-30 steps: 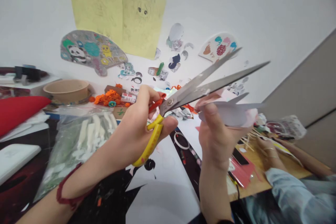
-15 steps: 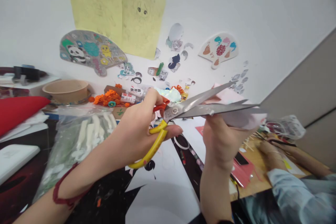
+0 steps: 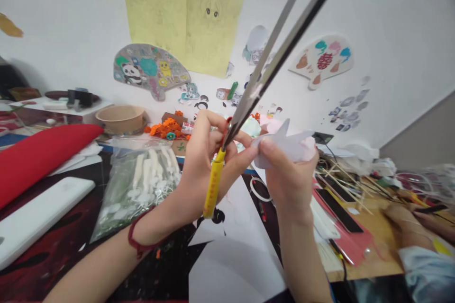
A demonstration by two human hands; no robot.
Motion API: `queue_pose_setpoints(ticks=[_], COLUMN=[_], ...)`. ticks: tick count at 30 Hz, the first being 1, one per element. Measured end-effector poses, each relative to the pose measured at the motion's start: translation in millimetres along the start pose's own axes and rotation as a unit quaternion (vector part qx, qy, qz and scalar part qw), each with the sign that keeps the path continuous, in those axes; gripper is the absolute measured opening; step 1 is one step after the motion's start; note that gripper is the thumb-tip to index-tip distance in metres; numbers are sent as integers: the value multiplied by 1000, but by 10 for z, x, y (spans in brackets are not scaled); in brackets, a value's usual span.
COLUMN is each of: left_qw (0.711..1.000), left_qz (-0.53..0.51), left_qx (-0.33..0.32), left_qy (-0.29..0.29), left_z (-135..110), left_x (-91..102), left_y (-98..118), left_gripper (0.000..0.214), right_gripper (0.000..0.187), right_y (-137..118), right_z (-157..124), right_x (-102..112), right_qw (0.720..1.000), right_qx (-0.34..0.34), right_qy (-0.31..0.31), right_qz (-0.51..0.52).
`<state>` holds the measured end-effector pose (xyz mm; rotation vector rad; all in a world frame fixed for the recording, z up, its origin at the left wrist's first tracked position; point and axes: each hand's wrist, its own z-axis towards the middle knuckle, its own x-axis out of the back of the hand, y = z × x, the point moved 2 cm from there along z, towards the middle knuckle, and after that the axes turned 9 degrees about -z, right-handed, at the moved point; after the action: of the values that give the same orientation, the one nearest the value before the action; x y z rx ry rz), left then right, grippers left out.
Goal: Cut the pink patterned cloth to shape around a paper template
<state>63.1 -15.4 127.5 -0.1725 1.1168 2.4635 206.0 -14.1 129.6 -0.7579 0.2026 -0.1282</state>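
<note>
My left hand (image 3: 202, 170) grips the yellow and orange handles of a pair of scissors (image 3: 249, 94). Their long steel blades are nearly closed and point up and to the right, out of the top of the view. My right hand (image 3: 289, 177) pinches a pale paper cutout (image 3: 287, 144) with pointed tips, held just right of the scissors' pivot. The left thumb touches the edge of the cutout. A red cord circles my left wrist.
A clear bag of white pieces (image 3: 142, 175) lies left of my hands, with a red cushion (image 3: 39, 151) and a brown bowl (image 3: 121, 118) beyond. White sheets (image 3: 231, 265) lie below. Another person's arm (image 3: 415, 227) rests at a wooden table with sticks, lower right.
The scissors swung from lying level across the paper to pointing steeply upward, blades closed further. Both hands came closer together and lower, and the view shifted left.
</note>
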Motion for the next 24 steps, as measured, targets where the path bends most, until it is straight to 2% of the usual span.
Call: queue_pose_setpoints(ticks=[6,13,15,19,22,24], left_qw=[1000,981,980,990,994,990], left_qz=[17,137,155,130,68,82], left_qx=[-26,-139,-123,-16,47,51], left_qy=[3,-23,-28,-49,-77,-100], left_z=[-21,-18,-23,-30,2,46], left_x=[-2,-2,-4,-6,21,63], left_y=[1,51,68,92,74,48], left_gripper=[44,36,32,32,32,34], right_gripper=[20,16,14,12,11,10], right_y=[-71,-98,-89,-69,-64,-70], right_z=[-21,-34,-30,-10,21,49], right_x=[22,18,16,20,47,69], right_qw=[999,997,996,995,994,991], right_qx=[7,32,58,88,91,110], right_qy=[38,38,33,9,28,48], right_qz=[-38,-58,-55,-49,-61,-65])
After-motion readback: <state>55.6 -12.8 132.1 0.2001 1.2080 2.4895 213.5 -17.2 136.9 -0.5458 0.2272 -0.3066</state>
